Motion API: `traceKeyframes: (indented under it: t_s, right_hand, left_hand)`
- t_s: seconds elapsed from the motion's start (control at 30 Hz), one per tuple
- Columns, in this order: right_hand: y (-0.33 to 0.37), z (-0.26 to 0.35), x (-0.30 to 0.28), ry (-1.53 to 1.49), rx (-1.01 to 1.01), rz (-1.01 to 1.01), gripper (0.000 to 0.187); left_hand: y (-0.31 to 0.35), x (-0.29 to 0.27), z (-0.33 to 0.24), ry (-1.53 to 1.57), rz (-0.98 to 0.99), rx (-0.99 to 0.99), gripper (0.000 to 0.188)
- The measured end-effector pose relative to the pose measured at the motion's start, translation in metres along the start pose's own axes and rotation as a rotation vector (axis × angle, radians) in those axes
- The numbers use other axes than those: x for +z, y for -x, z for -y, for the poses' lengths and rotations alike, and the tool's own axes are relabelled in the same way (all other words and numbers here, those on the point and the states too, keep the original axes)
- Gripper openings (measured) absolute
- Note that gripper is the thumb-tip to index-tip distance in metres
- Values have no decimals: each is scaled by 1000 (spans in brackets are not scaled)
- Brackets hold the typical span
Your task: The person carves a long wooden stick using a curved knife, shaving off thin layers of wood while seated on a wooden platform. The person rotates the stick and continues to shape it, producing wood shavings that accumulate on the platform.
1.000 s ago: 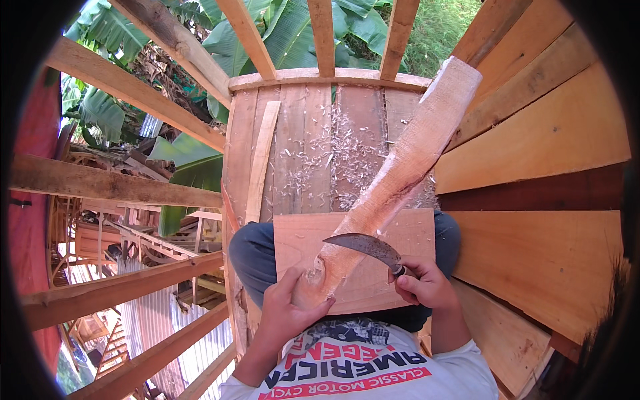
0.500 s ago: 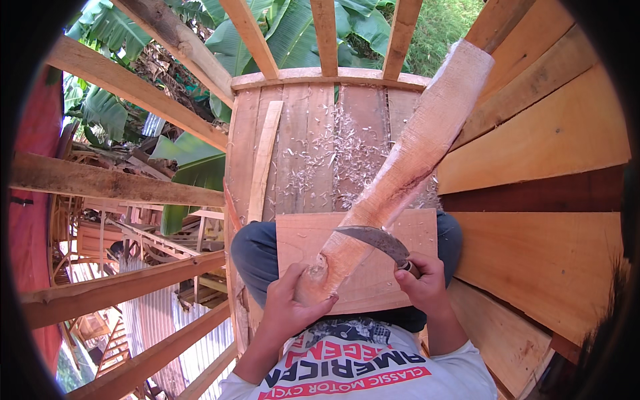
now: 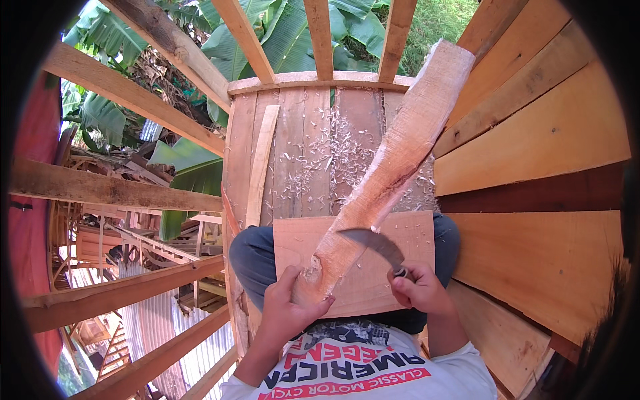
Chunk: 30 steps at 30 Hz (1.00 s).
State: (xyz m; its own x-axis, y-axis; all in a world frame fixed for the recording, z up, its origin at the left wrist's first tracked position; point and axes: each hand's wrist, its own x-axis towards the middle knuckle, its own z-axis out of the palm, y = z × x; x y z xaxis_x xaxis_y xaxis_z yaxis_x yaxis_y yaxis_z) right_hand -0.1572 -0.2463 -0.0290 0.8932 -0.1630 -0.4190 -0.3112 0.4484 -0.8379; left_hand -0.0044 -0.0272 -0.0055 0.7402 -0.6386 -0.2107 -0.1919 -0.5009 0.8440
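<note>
A long rough-hewn wooden plank (image 3: 390, 163) slants from my lap up toward the far right, its near end by a knot in the grip of my left hand (image 3: 287, 300). Fingers and thumb of that hand wrap the end. My right hand (image 3: 420, 288) is closed round the handle of a curved knife (image 3: 377, 245). The blade points left, its tip over or against the plank's right edge; whether it touches I cannot tell. Beneath both lies a flat square board (image 3: 383, 287) across my crossed legs.
Curled wood shavings (image 3: 343, 153) litter the plank floor (image 3: 293, 123) ahead. A narrow wooden strip (image 3: 263, 167) lies at its left side. Slatted rails (image 3: 120, 193) stand on the left and far sides, wide boards (image 3: 540, 267) on the right. Banana leaves (image 3: 293, 40) show beyond.
The plank's far end has swung a little to the left. The knife has tilted, its handle end slightly lower, while my left hand keeps its hold.
</note>
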Motion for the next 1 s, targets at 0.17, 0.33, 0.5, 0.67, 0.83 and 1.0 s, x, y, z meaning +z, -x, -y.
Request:
traceKeyframes:
  t_s: [0.17,0.33,0.5,0.67,0.83,1.0]
  right_hand:
    - [-4,-21,7,287,-311,-313,19]
    - [-22,3,-30,-173,-661,-829,28]
    - [-2,-11,-35,-225,-509,-210,40]
    - [2,-11,11,-89,-62,50,20]
    - [-16,-24,11,412,-275,-220,16]
    - [-28,-3,27,988,-378,-476,22]
  left_hand:
    - [-1,4,-1,78,30,13,49]
    - [10,8,5,105,107,-94,49]
    - [5,7,-1,20,60,-42,48]
    - [1,7,6,-11,1,-42,51]
    - [3,1,11,-83,-5,-72,56]
    - [7,-8,14,-89,15,-101,55]
